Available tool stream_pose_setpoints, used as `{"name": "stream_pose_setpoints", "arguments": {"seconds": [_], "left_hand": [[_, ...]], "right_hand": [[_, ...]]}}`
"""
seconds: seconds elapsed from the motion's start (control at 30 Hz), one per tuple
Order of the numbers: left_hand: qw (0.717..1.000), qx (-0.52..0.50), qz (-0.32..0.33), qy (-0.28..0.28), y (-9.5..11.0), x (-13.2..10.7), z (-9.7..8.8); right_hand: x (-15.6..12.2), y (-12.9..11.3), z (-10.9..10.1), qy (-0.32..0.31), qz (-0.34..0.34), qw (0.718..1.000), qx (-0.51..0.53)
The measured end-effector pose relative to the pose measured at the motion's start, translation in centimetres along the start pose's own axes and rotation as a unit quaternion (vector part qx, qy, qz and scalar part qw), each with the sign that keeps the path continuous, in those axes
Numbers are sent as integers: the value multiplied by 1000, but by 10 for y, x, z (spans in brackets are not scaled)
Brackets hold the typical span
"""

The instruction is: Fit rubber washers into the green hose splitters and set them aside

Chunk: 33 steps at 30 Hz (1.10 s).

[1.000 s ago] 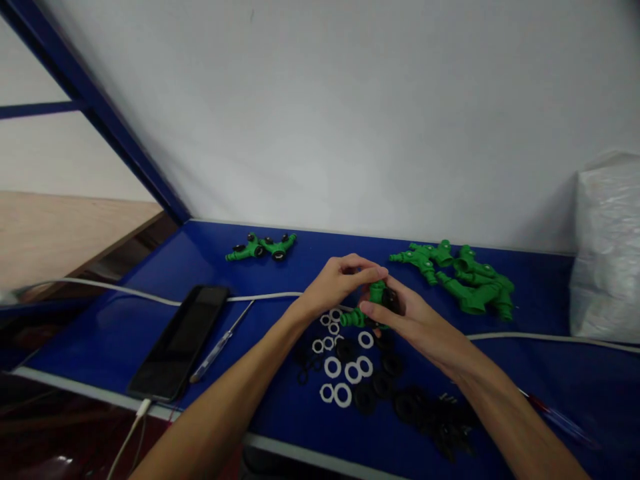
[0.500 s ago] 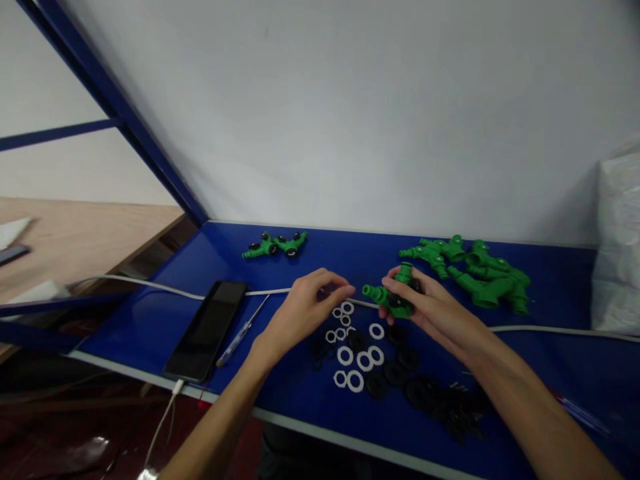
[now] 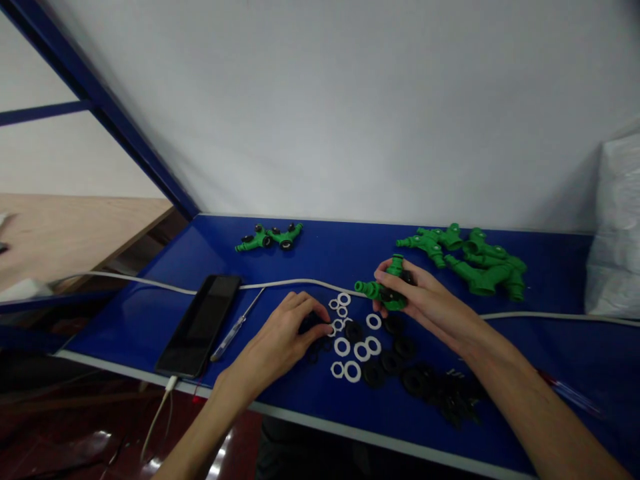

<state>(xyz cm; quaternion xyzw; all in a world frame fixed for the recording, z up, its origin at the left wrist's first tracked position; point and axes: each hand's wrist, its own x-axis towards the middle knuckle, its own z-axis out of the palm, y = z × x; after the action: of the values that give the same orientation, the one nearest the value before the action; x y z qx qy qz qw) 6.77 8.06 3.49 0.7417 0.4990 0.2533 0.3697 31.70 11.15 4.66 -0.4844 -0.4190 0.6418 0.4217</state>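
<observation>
My right hand (image 3: 413,287) is closed around a green plastic hose splitter (image 3: 395,267) with black parts on it. The splitter is held tilted above the table, one ribbed end pointing left. My left hand (image 3: 287,333) is low over the table, thumb and forefinger curved with a small gap between the tips. Those tips are at the edge of a group of white rings and nuts (image 3: 342,347), beside small black O-rings (image 3: 314,355) partly under the hand. Larger black rings (image 3: 413,381) lie below my right hand.
Two green splitters with black parts (image 3: 285,239) lie at the back left, and several plain green ones (image 3: 483,267) at the back right. A phone (image 3: 203,327), a screwdriver (image 3: 233,335) and a white cable (image 3: 305,283) are on the blue table (image 3: 320,247). A white bag (image 3: 617,227) stands right.
My left hand has moved down and left, from near the splitter to the white nuts and small O-rings. My right hand still holds the splitter. The whole view has shifted slightly.
</observation>
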Motion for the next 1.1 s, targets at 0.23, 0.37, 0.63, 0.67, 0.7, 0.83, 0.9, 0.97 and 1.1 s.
{"name": "stream_pose_setpoints", "arguments": {"seconds": [0.23,0.37,0.63,0.67,0.7,0.83,0.9,0.97,1.1], "left_hand": [[1000,-21,-18,-1,-8,4,-3],[995,-82,-27,41,-5,10,-11],[923,-378,-28,60,25,73,9],[916,-398,-9,54,30,85,16],[913,-405,11,48,34,97,22],[907,-415,57,46,42,128,43],[896,-439,55,35,41,131,50],[885,-463,44,20,37,129,53],[871,-490,29,-19,29,125,55]], "right_hand": [[-1,0,0,-6,-3,1000,1],[-1,1,0,-10,2,1000,2],[10,6,-1,91,-50,985,136],[12,6,-2,111,-55,980,157],[14,6,-4,125,-61,975,172],[18,5,-9,134,-88,972,175],[18,5,-10,125,-91,974,164],[18,5,-9,107,-88,977,160],[15,4,-4,88,-76,981,155]]}}
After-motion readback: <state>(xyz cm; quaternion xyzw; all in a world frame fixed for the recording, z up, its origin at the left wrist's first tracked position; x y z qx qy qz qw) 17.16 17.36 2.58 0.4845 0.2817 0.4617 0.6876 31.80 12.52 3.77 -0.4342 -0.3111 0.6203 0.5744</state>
